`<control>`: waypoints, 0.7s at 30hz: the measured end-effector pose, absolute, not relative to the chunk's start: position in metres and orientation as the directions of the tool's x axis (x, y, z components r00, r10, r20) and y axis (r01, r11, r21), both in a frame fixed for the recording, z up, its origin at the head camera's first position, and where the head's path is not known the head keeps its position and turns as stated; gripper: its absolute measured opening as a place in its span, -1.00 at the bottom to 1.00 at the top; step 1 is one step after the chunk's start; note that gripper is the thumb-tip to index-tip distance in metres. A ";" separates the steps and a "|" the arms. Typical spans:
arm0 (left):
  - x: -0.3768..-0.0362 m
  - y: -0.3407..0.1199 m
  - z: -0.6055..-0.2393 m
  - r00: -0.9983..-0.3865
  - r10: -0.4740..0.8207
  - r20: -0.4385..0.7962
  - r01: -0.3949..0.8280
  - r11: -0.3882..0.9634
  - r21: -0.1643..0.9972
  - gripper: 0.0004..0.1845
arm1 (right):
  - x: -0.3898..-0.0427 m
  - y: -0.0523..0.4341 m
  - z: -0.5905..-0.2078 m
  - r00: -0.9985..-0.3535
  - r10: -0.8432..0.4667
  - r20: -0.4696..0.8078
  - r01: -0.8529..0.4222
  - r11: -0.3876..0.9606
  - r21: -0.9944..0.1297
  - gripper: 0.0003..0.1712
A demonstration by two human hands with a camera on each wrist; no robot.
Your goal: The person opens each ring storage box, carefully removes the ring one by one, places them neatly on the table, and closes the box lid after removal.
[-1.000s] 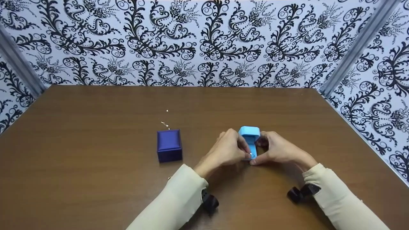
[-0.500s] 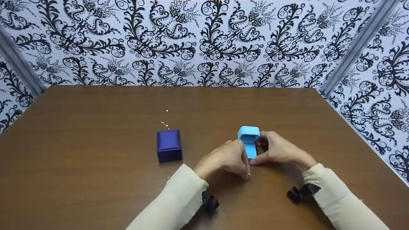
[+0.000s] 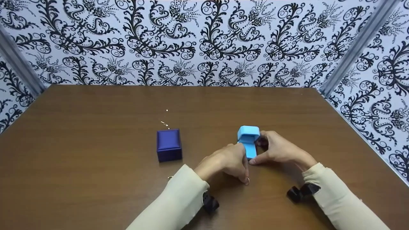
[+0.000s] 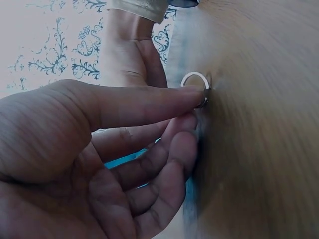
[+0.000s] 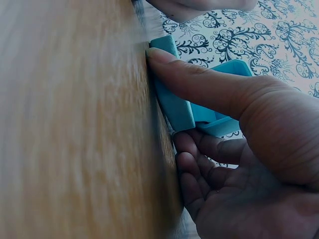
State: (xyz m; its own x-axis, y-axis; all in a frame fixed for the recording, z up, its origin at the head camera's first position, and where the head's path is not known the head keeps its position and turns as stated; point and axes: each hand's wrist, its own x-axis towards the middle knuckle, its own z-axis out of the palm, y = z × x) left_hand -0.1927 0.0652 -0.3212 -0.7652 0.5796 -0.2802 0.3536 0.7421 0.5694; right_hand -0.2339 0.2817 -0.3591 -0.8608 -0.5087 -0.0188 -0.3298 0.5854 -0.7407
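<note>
My left hand (image 3: 228,161) pinches a thin ring (image 3: 247,180) between thumb and fingertips, close over the table in front of the light blue ring box (image 3: 249,131). In the left wrist view the ring's round band (image 4: 195,74) stands out past the thumb tip, right at the wood. The box stands with its lid raised, and part of its base is hidden behind my left hand. From the right side, my right hand (image 3: 281,149) grips the box, the thumb on its front edge and the fingers behind; the right wrist view shows the thumb pressed along the blue base (image 5: 174,107).
A dark purple box (image 3: 169,145) with its lid down stands to the left. Behind it lie a fine chain-like piece (image 3: 165,124) and a small bright speck (image 3: 166,110). A small gold piece (image 3: 170,177) lies beside my left sleeve. Patterned walls (image 3: 204,44) border the table.
My left hand has drawn the ring from over the box's base toward me, down to the table in front of it. My right hand and the box have hardly moved.
</note>
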 end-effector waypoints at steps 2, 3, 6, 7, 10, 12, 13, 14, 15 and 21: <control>-0.193 0.065 -0.322 -0.764 0.583 -0.276 0.360 0.740 0.568 -0.78 | -0.234 0.282 -0.359 -0.862 -0.507 -0.018 -0.331 0.589 -0.738 -0.37; -0.193 0.065 -0.322 -0.764 0.584 -0.275 0.361 0.739 0.569 -0.78 | -0.234 0.282 -0.359 -0.863 -0.506 -0.017 -0.331 0.590 -0.736 -0.37; -0.194 0.065 -0.323 -0.765 0.585 -0.268 0.364 0.737 0.570 -0.78 | -0.234 0.282 -0.358 -0.863 -0.505 -0.016 -0.333 0.592 -0.735 -0.38; -0.194 0.065 -0.323 -0.766 0.585 -0.268 0.363 0.737 0.570 -0.78 | -0.234 0.282 -0.358 -0.862 -0.506 -0.016 -0.333 0.591 -0.735 -0.38; -0.194 0.066 -0.324 -0.769 0.580 -0.268 0.359 0.739 0.570 -0.78 | -0.234 0.282 -0.358 -0.863 -0.505 -0.016 -0.332 0.590 -0.736 -0.38; -0.194 0.066 -0.324 -0.771 0.578 -0.269 0.355 0.740 0.571 -0.78 | -0.233 0.282 -0.358 -0.863 -0.504 -0.015 -0.333 0.591 -0.735 -0.38; -0.194 0.066 -0.324 -0.772 0.576 -0.269 0.354 0.741 0.571 -0.78 | -0.233 0.282 -0.358 -0.863 -0.505 -0.016 -0.332 0.591 -0.736 -0.38; -0.194 0.066 -0.324 -0.773 0.576 -0.267 0.355 0.741 0.569 -0.78 | -0.233 0.282 -0.358 -0.864 -0.503 -0.017 -0.330 0.591 -0.736 -0.38; -0.194 0.066 -0.325 -0.774 0.575 -0.265 0.356 0.742 0.569 -0.78 | -0.233 0.282 -0.358 -0.865 -0.502 -0.019 -0.327 0.591 -0.737 -0.37; -0.195 0.065 -0.325 -0.769 0.586 -0.256 0.359 0.727 0.586 -0.79 | -0.234 0.281 -0.358 -0.854 -0.520 -0.015 -0.334 0.571 -0.750 -0.36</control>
